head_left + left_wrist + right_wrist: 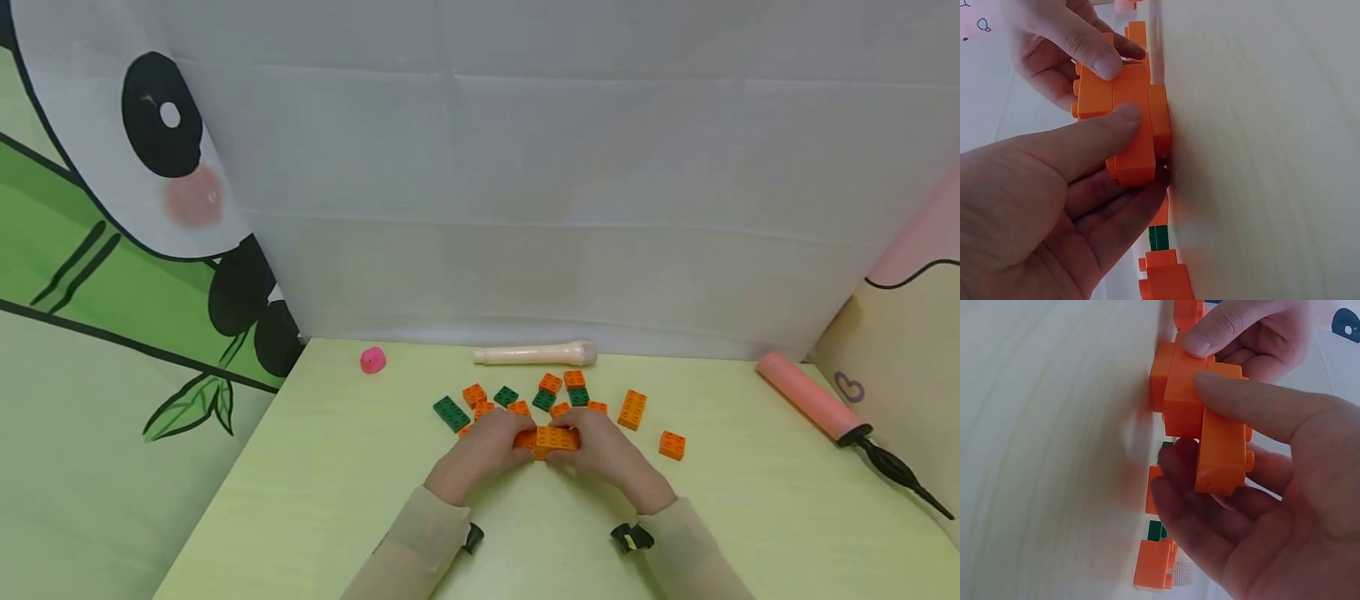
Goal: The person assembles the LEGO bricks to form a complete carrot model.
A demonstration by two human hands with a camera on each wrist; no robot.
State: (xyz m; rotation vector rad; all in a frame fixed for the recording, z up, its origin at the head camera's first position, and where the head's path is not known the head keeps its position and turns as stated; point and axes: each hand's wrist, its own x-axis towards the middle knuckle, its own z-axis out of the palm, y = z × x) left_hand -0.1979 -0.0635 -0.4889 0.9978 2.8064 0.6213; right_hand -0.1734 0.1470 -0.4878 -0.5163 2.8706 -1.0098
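Observation:
Three orange toy bricks are stacked in steps between the two hands, low over the table near its middle. With thumb and fingers, my left hand (487, 443) grips the middle brick (1134, 145). From the other side my right hand (606, 447) pinches the top brick (557, 438), its thumb lying across the seam to the middle one in the right wrist view. The lowest brick (1161, 372) juts out on the table side. Fingers hide parts of the stack.
Several loose orange and green bricks lie just beyond the hands, among them a green brick (452, 413) and two orange bricks at right, one long (632, 409), one short (672, 445). Behind are a cream stick (535, 354) and a pink lump (372, 360). A pink cylinder (816, 397) with black handle lies far right.

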